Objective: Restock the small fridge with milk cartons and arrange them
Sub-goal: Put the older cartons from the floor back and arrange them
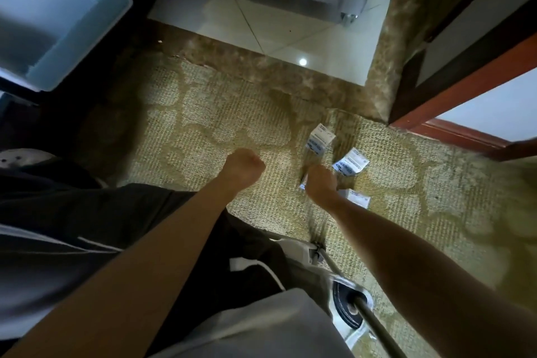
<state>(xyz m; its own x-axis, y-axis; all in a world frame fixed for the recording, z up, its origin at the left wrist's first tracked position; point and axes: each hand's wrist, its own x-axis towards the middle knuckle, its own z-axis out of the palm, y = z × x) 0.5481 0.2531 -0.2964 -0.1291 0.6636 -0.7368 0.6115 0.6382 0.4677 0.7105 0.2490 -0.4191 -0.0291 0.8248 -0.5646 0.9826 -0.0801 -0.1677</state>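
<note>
The right hand (321, 183) hides most of one carton (302, 185) (blurred).

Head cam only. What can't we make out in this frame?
1. Right hand grip, head view: its back hides the fingers and most of the carton under it. Held or not, cannot tell.
2. Print on the farthest carton: too small and blurred to read.
3. Nearest carton: partly behind that hand's wrist.
4. Pale blue box, top left: blurred, cut by the frame edge, contents unseen.
</note>
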